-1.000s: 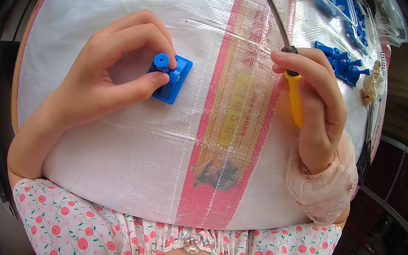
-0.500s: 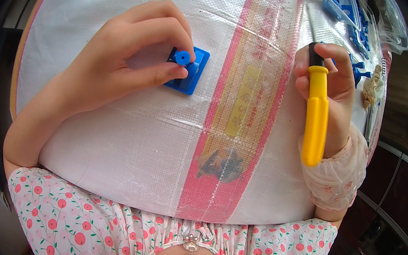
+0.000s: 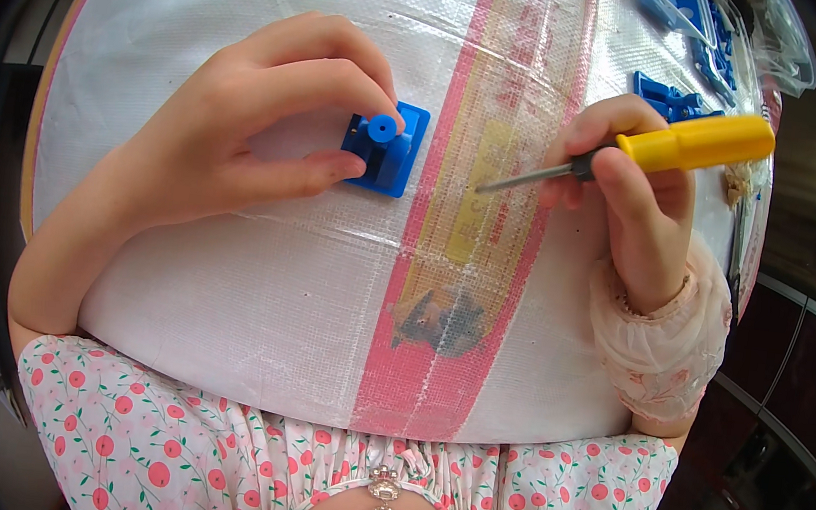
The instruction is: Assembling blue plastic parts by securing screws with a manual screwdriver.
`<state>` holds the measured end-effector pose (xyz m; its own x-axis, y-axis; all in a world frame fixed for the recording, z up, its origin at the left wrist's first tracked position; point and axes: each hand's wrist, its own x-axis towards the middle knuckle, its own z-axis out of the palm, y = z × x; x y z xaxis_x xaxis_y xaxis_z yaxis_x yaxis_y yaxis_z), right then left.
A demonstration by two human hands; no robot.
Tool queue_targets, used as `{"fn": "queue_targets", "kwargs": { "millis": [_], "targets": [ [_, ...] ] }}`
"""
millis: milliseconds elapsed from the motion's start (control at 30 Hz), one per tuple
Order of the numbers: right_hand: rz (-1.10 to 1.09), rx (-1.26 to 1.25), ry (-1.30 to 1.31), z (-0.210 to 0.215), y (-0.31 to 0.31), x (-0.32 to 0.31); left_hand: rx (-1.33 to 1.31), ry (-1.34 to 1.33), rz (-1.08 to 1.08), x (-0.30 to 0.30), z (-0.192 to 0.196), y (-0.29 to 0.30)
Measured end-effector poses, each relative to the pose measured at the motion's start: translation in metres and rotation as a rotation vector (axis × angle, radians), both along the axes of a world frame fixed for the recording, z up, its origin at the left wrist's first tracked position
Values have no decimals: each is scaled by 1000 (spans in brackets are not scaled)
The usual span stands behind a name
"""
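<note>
My left hand (image 3: 242, 125) grips a small blue plastic part (image 3: 387, 147), a square plate with a round peg on top, and holds it down on the white woven sack (image 3: 253, 288) covering the work surface. My right hand (image 3: 631, 195) holds a screwdriver with a yellow handle (image 3: 698, 142). Its metal shaft (image 3: 522, 177) lies nearly level and points left toward the blue part, with the tip a short gap away from it.
More blue plastic parts (image 3: 673, 96) lie at the far right, with others in a clear plastic bag (image 3: 745, 37) at the top right. A pink and yellow printed band (image 3: 468, 262) runs down the sack. Dark furniture stands beyond the right edge.
My right hand has turned the screwdriver from hanging handle-down to nearly level, tip pointing left at the blue part. My left hand has kept its grip on the part.
</note>
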<state>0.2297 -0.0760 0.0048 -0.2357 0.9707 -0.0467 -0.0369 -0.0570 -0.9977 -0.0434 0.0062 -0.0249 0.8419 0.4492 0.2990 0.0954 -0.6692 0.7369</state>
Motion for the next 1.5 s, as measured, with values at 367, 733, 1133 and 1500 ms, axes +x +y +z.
{"fn": "queue_targets", "kwargs": {
  "millis": [367,733,1133,1500],
  "targets": [
    [85,68,-186,2,-5,0,-5,33,-24,0,1,-2],
    [146,266,-324,3,-9,-5,-19,30,-36,2,0,-2],
    [100,217,-354,5,-11,-10,-27,23,-28,3,1,-3],
    [76,234,-325,4,-11,-11,-26,20,-27,3,-2,-2]
  ]
}}
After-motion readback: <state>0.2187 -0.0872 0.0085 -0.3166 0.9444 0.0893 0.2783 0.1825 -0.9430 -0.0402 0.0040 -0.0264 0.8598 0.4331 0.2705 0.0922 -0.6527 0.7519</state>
